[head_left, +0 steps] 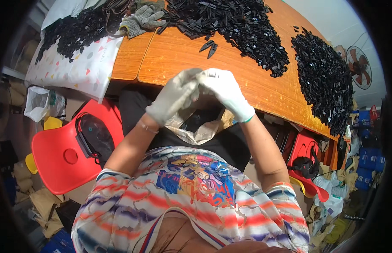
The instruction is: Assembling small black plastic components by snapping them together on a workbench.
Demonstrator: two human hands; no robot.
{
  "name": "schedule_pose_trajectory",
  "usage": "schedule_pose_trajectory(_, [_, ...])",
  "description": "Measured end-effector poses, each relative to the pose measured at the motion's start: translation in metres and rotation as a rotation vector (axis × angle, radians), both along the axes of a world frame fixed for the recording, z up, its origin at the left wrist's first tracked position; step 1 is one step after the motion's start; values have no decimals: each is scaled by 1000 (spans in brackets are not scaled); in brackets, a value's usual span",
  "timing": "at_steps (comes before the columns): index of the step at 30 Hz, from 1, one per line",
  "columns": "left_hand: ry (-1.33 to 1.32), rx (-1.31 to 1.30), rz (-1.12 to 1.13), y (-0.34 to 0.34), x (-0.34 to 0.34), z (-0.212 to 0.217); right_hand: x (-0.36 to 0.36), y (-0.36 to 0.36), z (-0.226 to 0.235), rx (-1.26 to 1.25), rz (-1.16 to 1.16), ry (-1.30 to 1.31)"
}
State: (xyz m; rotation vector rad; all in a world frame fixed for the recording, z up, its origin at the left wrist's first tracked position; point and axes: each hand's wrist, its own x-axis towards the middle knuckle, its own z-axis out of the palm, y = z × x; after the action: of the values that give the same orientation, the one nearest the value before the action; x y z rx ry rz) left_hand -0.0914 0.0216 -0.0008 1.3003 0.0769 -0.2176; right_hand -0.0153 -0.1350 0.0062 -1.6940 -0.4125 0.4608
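Where the left grip [175, 95] and right grip [225, 89] meet, closure and contents cannot be told; steady, light pressure should serve best. Beyond, two black pieces [212, 51] lie at twelve o'clock on the tabletop [172, 55].

Left hand [174, 99]: gloved, mid-frame; can't make out whether its curled fingers hold anything.
Right hand [224, 90]: fingertips blend into the left's; grip unclear to me.
Brown paper [200, 135]: lower centre; dark contents too shadowed to tell.
Black-piece heap [250, 31]: upper middle, cut by top edge.
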Motion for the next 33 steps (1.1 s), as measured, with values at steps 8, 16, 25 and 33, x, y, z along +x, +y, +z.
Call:
schedule_pose_trajectory(8, [-321,1057,10,32,-23,17,69,-73,-14,-661,-388,-723])
schedule_pose_trajectory(16, [-599,1350,285,9,86,-10,116,-66,-33,-875,-383,-925])
schedule_pose_trajectory(25, [-649,1491,237,10,130,-35,106,-58,-27,-585,-388,-655])
schedule_pose_trajectory(33, [-718,1368,201,26,112,-36,72,-42,-16,-712,-198,-592])
